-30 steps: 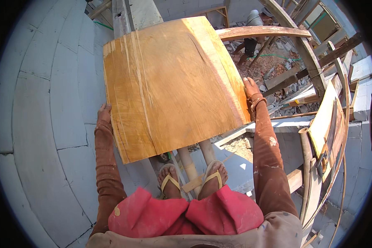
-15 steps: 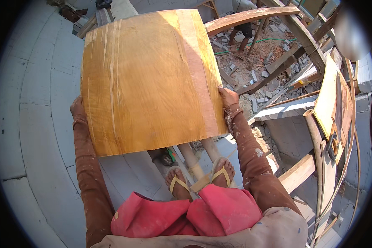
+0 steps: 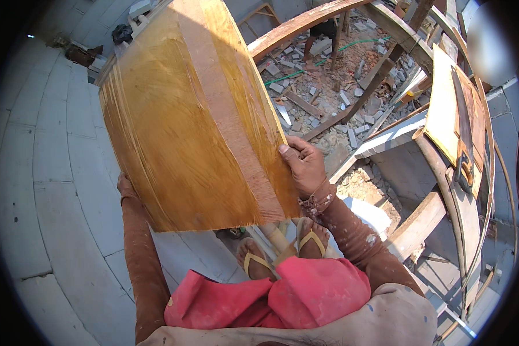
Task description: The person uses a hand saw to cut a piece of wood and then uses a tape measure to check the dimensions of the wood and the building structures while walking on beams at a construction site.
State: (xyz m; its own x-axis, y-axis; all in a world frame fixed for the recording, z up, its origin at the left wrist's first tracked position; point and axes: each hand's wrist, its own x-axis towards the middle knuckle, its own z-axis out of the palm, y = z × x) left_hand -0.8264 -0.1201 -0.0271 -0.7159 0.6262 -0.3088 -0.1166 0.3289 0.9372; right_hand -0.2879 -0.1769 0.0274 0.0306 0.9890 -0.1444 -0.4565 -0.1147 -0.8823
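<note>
A yellow-brown plywood sheet with a pinkish strip along its right part is held up in front of me, tilted. My right hand is closed on its right edge, the thumb lying on the face and the fingers partly behind. At the lower left edge, my left hand grips the sheet, most of its fingers hidden. Below the sheet, my feet in yellow-strapped flip-flops stand on narrow beams.
To the left rises a grey block wall. A handsaw rests on a board at the right, beside wooden poles. Down below are rubble, a green hose and another person's leg. A curved timber spans the far side.
The plywood sheet has turned and shifted to the left, its right side swinging nearer. My right hand moved left and nearer with it; my left hand also came nearer.
</note>
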